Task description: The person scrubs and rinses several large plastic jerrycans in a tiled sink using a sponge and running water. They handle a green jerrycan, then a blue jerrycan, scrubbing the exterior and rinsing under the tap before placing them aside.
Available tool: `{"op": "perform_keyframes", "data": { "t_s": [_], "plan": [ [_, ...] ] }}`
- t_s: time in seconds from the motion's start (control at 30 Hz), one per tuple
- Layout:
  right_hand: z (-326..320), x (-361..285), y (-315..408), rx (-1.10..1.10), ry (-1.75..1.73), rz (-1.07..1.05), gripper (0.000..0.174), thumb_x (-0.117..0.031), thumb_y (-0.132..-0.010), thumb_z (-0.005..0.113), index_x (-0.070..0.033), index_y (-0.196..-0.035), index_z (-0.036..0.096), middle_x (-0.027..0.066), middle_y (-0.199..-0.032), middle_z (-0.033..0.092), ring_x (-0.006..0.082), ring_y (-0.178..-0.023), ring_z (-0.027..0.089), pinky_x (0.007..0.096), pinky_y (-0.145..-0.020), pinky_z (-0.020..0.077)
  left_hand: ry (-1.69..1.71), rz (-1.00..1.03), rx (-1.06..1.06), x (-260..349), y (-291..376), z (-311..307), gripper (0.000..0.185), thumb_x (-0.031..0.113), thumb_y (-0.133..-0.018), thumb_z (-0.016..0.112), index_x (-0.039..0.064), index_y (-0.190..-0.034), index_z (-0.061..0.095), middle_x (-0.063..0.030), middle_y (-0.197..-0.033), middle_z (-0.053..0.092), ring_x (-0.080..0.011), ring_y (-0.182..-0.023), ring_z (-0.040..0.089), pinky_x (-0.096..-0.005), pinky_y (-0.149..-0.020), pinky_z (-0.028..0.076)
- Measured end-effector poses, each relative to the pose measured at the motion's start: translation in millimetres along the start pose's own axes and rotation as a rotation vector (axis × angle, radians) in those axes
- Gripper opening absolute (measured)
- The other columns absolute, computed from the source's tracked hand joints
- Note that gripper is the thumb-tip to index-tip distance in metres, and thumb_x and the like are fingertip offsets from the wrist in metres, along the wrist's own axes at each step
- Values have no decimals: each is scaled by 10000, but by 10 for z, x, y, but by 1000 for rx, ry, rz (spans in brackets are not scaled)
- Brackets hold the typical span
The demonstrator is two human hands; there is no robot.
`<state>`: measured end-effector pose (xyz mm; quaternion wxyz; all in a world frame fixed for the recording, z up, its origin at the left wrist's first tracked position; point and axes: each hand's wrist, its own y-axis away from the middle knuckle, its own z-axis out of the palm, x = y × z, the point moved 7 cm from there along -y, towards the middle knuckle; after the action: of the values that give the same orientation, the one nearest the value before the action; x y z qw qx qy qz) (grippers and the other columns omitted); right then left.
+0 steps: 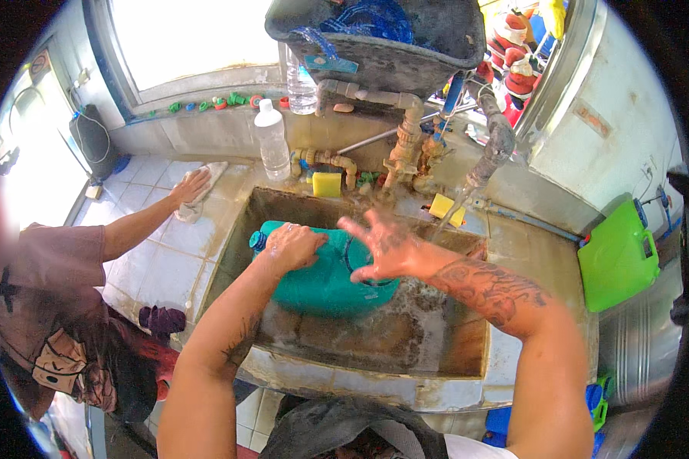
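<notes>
A teal plastic jug [327, 295] with a blue screw cap [257, 241] lies on its side in a stained, sunken sink [456, 353]. My left hand [294, 246] grips the upper part of the jug near the cap, its fingers curled over what looks like the handle. Above the jug's base end hovers my right hand [382, 244], wet and slightly blurred, fingers spread and nothing seen in it. Whether its thumb touches the jug I cannot tell. Two yellow sponges [326, 185] sit along the sink's back edge.
At the left, another person's hand [194, 185] presses a cloth [198, 206] on the tiles. Behind the sink stand a clear bottle [272, 143], pipes [405, 137] and a dark tub [379, 63]. A green jerrycan [614, 258] stands at right. A dark purple cloth [162, 320] lies left.
</notes>
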<state>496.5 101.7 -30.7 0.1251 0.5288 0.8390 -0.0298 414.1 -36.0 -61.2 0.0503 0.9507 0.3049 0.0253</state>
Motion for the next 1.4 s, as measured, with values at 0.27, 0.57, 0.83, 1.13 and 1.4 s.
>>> {"op": "perform_keyframes", "data": {
  "t_s": [0.27,0.57,0.83,1.13,1.4],
  "plan": [
    [40,-257,32,123,122,-154,768,-459,-668,803,-213,-1356,566,180,-1321,512,397,-1246,495,645,-963,394,2,-36,-31,-53,-39,79,258,255,-781,743,167,-1016,688,-142,-899,731,-368,-911,715,-503,-780,568],
    [55,-291,41,-109,207,-108,582,-464,-706,772,-189,-1210,677,114,-1329,531,362,-1290,452,630,-957,417,-17,-7,3,-10,-5,11,238,239,-771,732,165,-992,684,-139,-901,730,-364,-908,715,-505,-779,571],
    [29,-460,92,310,226,-281,531,-612,-762,704,-89,-832,756,110,-1118,665,306,-1123,554,589,-1031,355,-18,-17,31,50,36,-19,206,216,-788,688,199,-991,719,-120,-916,736,-338,-927,726,-467,-787,586],
    [-2,-478,30,67,213,-129,573,-637,-786,689,-89,-934,766,153,-1139,655,328,-1183,545,673,-1063,330,20,-63,4,-2,-4,3,180,195,-772,688,180,-950,709,-127,-912,732,-359,-936,717,-484,-806,580],
    [129,-2,158,39,5,309,959,-437,-600,881,-274,-1461,494,170,-1566,307,554,-1378,324,729,-1088,316,13,-32,9,20,20,-48,206,192,-729,717,170,-934,701,-124,-885,730,-355,-918,718,-498,-781,577]
  ]
}}
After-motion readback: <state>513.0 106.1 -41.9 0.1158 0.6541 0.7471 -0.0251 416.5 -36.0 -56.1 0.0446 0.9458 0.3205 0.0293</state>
